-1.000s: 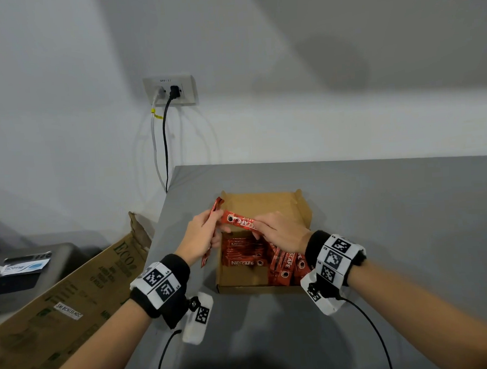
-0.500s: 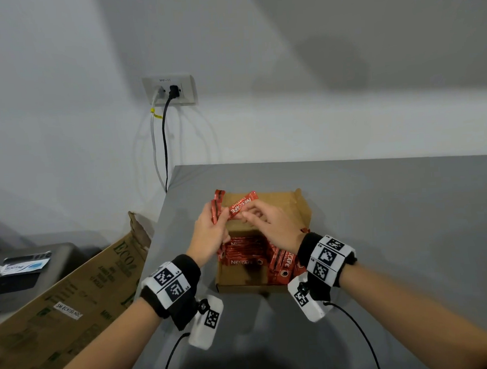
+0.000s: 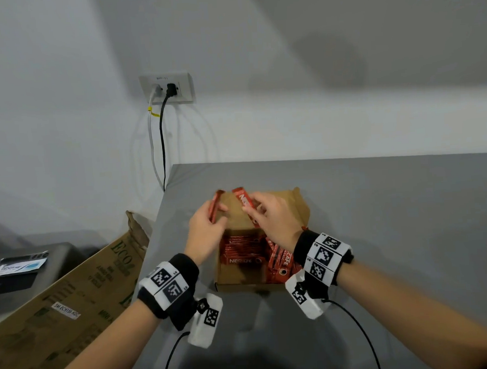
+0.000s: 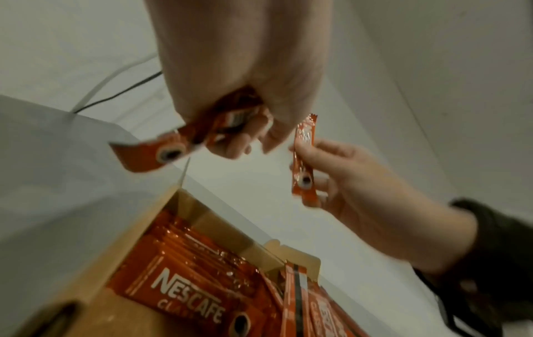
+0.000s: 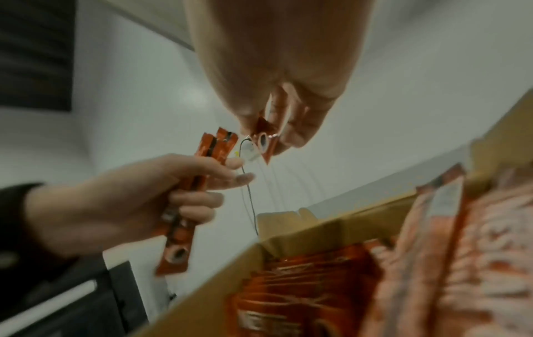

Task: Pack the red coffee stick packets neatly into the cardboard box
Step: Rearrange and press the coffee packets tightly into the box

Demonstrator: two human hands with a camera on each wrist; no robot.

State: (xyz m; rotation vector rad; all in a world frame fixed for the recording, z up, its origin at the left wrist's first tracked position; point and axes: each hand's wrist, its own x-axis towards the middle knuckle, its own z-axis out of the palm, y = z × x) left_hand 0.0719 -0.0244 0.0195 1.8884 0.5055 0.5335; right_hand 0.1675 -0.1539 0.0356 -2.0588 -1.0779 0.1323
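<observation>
An open cardboard box (image 3: 243, 280) sits on the grey table (image 3: 394, 233), with several red coffee stick packets (image 3: 241, 250) lying flat at its left and others (image 3: 280, 262) standing on edge at its right. Above the box's far end my left hand (image 3: 208, 228) grips a small bunch of red sticks (image 3: 215, 205), seen upright in the right wrist view (image 5: 184, 212). My right hand (image 3: 275, 219) pinches a single red stick (image 3: 246, 202), which hangs from its fingertips (image 5: 264, 143) and shows in the left wrist view too (image 4: 303, 159).
A large brown carton (image 3: 73, 300) leans against the table's left edge. A dark unit with a white tube (image 3: 18, 266) on it stands further left. A wall socket with two cables (image 3: 166, 88) is behind the table. Wrist camera cables trail on the table near me.
Both hands rose and moved toward the far end of the box. The single stick, held between both hands a second ago, is now in the right hand alone, apart from the left hand's bunch.
</observation>
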